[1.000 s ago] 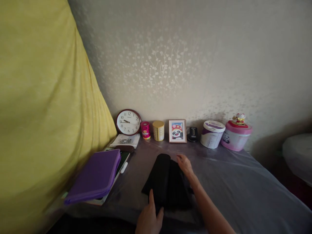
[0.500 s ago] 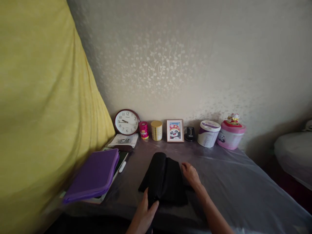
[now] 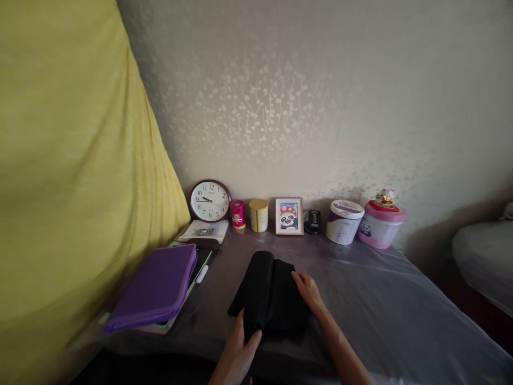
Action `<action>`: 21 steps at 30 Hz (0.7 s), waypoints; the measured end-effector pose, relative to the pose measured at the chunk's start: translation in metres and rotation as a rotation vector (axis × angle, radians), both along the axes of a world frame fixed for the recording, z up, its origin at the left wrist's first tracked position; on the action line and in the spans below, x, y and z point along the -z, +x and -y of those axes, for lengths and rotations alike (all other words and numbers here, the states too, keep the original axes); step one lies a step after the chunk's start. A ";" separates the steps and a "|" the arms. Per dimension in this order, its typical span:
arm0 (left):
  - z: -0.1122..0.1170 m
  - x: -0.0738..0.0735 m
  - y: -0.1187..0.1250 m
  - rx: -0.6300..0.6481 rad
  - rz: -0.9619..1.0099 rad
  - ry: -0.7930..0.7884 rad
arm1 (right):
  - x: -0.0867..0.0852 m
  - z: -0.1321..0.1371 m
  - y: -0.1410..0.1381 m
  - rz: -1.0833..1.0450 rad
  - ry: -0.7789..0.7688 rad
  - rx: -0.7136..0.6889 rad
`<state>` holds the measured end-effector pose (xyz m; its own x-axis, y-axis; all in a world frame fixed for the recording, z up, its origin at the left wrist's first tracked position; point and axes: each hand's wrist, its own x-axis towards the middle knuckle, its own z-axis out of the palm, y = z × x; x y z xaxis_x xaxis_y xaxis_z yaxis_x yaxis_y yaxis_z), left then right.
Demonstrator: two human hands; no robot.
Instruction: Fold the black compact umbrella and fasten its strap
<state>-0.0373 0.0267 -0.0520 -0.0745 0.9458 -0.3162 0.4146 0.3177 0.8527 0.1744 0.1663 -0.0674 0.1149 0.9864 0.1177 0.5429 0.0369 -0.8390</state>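
Observation:
A black fabric thing (image 3: 258, 289) that looks like a loosely folded umbrella lies over the grey-covered table, with a rounded roll down its middle and loose flaps to both sides. At its near end, my left hand (image 3: 237, 347) is closed around the roll, thumb on top; part of the fingers is hidden underneath. My right hand (image 3: 308, 291) pinches the edge of the right flap (image 3: 286, 299) between thumb and fingers.
A purple zip folder (image 3: 154, 286) and a white marker (image 3: 202, 274) lie left by the yellow curtain (image 3: 80, 160). Along the wall stand a clock (image 3: 210, 200), cans (image 3: 258, 216), a panda picture frame (image 3: 289, 216), a black device (image 3: 312, 222) and two tubs (image 3: 344, 222).
My right hand has moved a little left, from beside the black umbrella onto its right flap, and now grips the edge. My left hand keeps its hold.

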 end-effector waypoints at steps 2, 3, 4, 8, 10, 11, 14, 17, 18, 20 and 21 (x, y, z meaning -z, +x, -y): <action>0.000 0.001 0.000 0.017 -0.010 0.023 | 0.002 -0.002 -0.001 -0.030 0.026 -0.018; 0.000 0.001 0.000 0.023 -0.022 0.027 | 0.002 -0.002 -0.001 -0.039 0.034 -0.028; 0.000 0.002 0.000 0.027 -0.034 0.024 | 0.002 -0.003 -0.001 -0.045 0.041 -0.034; -0.001 0.008 0.001 0.048 -0.094 0.020 | 0.000 -0.003 0.001 -0.135 0.073 -0.053; -0.002 0.013 0.001 0.063 -0.132 0.038 | -0.003 -0.003 0.000 -0.210 0.088 -0.054; -0.002 0.015 0.002 0.070 -0.152 0.048 | -0.005 -0.003 -0.001 -0.239 0.095 -0.052; -0.003 0.017 0.003 0.090 -0.213 0.052 | -0.012 -0.005 -0.011 -0.279 0.111 -0.065; -0.002 0.014 0.006 0.113 -0.274 0.035 | -0.021 -0.009 -0.028 -0.294 0.117 -0.083; -0.002 0.012 0.007 0.117 -0.292 0.029 | -0.023 -0.011 -0.035 -0.282 0.121 -0.082; -0.001 0.009 0.009 0.119 -0.326 0.016 | -0.027 -0.015 -0.049 -0.236 0.125 -0.077; -0.001 0.008 0.009 0.118 -0.339 0.008 | -0.029 -0.017 -0.055 -0.211 0.124 -0.076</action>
<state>-0.0281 0.0279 -0.0597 -0.0636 0.9565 -0.2846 0.7083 0.2442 0.6623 0.1192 0.1830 -0.0389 0.0755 0.9727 0.2193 0.3475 0.1805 -0.9201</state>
